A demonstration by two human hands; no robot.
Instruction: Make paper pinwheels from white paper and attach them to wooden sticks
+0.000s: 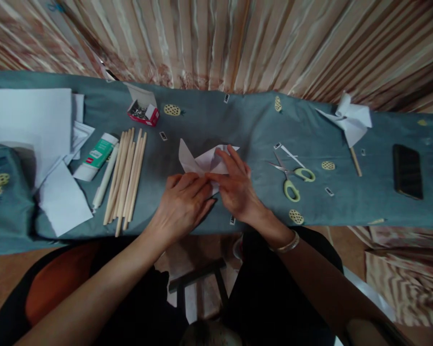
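Observation:
Between my hands, on the cloth, lies a folded white paper pinwheel with its points standing up. My left hand presses on its near left side, fingers bent over the paper edge. My right hand is closed on the pinwheel's right side, its thumb and fingers at the middle and along the top. The hands hide most of the paper's centre. To the right of them lie open scissors with light green handles and a thin paper strip.
Wooden sticks, a glue tube, paper sheets and an open red box of small metal pieces are on the left. A finished pinwheel on a stick and a phone lie right. A striped curtain hangs behind.

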